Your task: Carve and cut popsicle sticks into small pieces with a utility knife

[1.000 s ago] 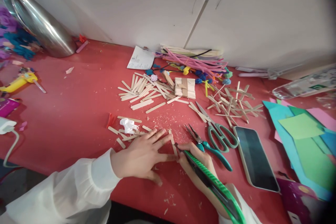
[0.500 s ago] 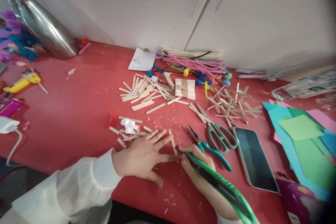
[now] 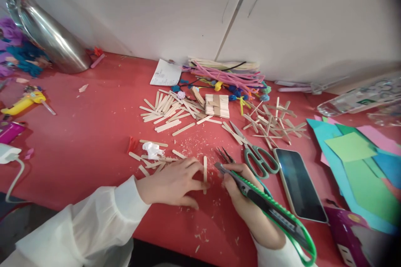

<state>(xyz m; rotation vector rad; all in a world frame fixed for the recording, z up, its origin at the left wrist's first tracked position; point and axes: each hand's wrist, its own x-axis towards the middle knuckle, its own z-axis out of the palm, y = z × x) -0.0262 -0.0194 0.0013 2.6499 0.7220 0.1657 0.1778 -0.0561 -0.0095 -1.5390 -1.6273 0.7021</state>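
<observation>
My right hand (image 3: 242, 194) is wrapped round a green and black utility knife (image 3: 266, 204), its blade pointing left just above the red table. A single craft stick (image 3: 205, 169) lies nearly straight up and down in front of me. Beside it, my left hand (image 3: 177, 183) rests with fingers apart and bent, a fingertip at the stick's lower part. Under and behind that hand are loose craft sticks (image 3: 153, 164) and a crumpled white scrap (image 3: 153, 150). Pliers (image 3: 227, 156) are partly hidden behind my right hand, next to grey-green-handled scissors (image 3: 261, 160).
A phone (image 3: 300, 185), coloured paper (image 3: 354, 167) and a purple device (image 3: 354, 233) lie to the right. Further back are a craft stick pile (image 3: 169, 106), a stick bundle (image 3: 217, 105), pink pipe cleaners (image 3: 225, 76) and joined sticks (image 3: 275, 123). A steel jug (image 3: 56, 33) stands at left.
My right hand has drawn the knife away to the right from the stick. My left fingers have bent and pulled back, and the stick has turned more upright in view.
</observation>
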